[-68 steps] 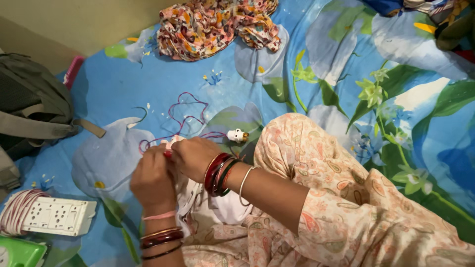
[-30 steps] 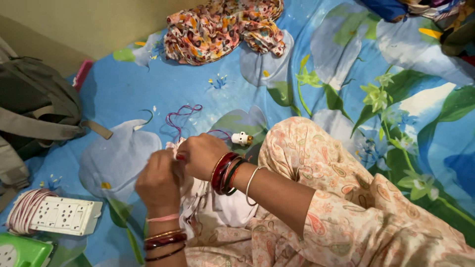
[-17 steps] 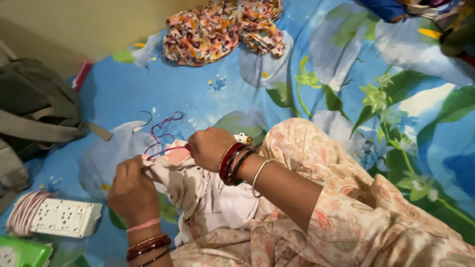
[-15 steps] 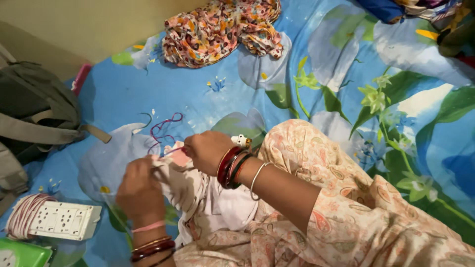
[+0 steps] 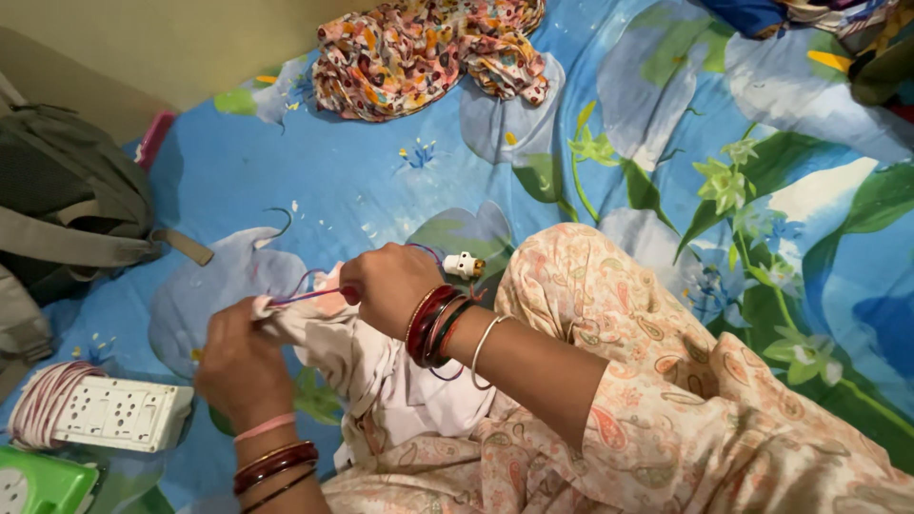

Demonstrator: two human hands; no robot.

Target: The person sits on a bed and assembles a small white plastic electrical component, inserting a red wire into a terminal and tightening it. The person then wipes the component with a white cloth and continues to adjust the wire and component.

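Hands at work over a flowered blue bedsheet: left hand pinches the pale cloth edge, right hand grips purple thread stretched taut between them, above the lap.

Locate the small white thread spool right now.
In the head view the small white thread spool lies on the blue floral sheet, just beyond the right hand and beside the person's bent knee.
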